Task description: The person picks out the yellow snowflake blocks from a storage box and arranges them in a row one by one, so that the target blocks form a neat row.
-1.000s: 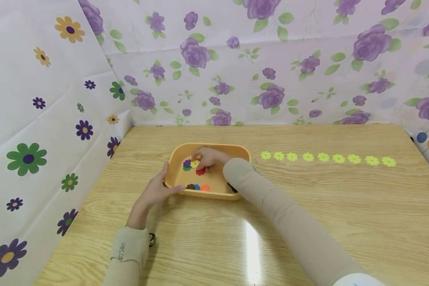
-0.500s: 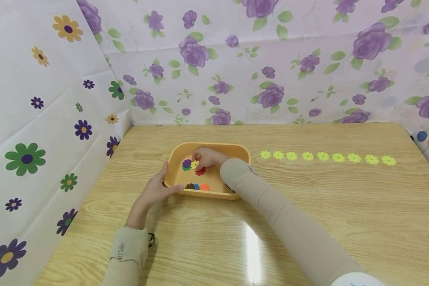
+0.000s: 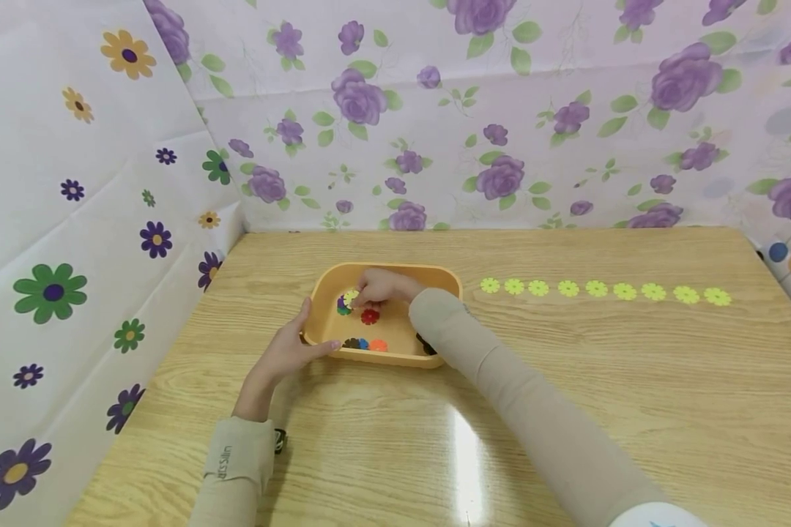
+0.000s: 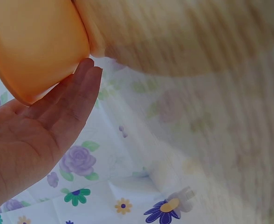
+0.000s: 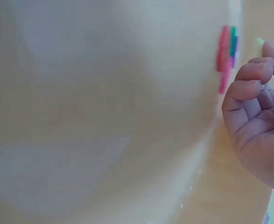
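Note:
A shallow orange plastic basin (image 3: pixel 395 359) stands on the wooden table. My left hand (image 3: pixel 288 350) holds its near left corner, thumb at the front rim and fingers along the outer left wall. In the left wrist view the fingers (image 4: pixel 76 100) lie against the basin's outside (image 4: pixel 39 46). Inside the basin, my right hand (image 3: pixel 381 287) pinches a yellow flower-shaped plastic disc (image 3: pixel 351 298) between thumb and index finger. Just behind that disc lie a purple disc (image 3: pixel 340 302) and a green disc (image 3: pixel 344 311). A red disc (image 3: pixel 369 317) rests below the right hand.
Along the basin's near wall lie brown (image 3: pixel 351 343), blue (image 3: pixel 363 344) and orange discs (image 3: pixel 379 345). Black pieces (image 3: pixel 426 345) are partly hidden by the right sleeve. Several yellow-green flower discs (image 3: pixel 596 288) form a row right of the basin. Flowered cloths (image 3: pixel 435 146) hang behind and left.
The right hand has lifted the yellow disc slightly up and left, over the purple and green discs. The red disc now shows fully. The left hand stays at the basin.

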A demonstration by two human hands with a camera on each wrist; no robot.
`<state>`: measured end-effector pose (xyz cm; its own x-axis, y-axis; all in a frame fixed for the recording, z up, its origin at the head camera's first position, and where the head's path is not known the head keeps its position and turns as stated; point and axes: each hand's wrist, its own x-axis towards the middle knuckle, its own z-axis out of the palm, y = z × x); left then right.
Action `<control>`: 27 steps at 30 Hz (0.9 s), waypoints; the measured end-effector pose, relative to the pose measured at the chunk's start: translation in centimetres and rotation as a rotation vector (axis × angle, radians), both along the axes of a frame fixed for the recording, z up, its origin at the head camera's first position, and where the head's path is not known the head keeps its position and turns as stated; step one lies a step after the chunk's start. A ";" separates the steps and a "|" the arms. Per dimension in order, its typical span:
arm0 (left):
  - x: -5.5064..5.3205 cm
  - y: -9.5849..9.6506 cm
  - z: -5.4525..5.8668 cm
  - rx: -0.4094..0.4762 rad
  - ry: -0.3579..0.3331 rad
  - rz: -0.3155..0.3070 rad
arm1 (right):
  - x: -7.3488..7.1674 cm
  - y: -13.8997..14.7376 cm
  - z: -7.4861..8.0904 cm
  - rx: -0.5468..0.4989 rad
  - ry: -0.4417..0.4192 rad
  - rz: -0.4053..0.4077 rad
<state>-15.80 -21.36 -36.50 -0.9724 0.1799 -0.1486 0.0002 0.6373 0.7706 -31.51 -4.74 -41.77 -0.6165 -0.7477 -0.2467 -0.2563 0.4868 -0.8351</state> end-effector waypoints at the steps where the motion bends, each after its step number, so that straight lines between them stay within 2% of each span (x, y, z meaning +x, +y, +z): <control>1: 0.0 0.0 0.0 0.002 0.000 -0.002 | 0.0 0.1 0.2 -0.020 -0.022 -0.002; 6: -0.3 -0.3 -0.4 0.016 -0.003 -0.010 | 0.0 0.4 1.2 -0.061 -0.068 -0.029; 12: -1.3 -1.6 -2.5 -0.003 -0.008 -0.004 | 0.0 1.0 3.4 -0.100 -0.066 -0.046; 15: -1.5 -1.8 -3.2 -0.025 -0.001 0.004 | 0.0 1.6 4.6 -0.114 -0.073 -0.043; 22: -1.6 -1.7 -3.4 -0.019 0.013 0.009 | 0.3 3.2 6.9 -0.153 -0.113 -0.041; 27: -1.6 -1.7 -3.4 -0.041 0.008 0.008 | 0.6 5.4 7.7 -0.196 -0.111 -0.092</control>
<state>-17.43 -23.08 -39.85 -0.9748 0.1666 -0.1482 0.0011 0.6683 0.7439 -30.90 0.61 -34.07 -0.6615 -0.7298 -0.1728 -0.1193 0.3298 -0.9365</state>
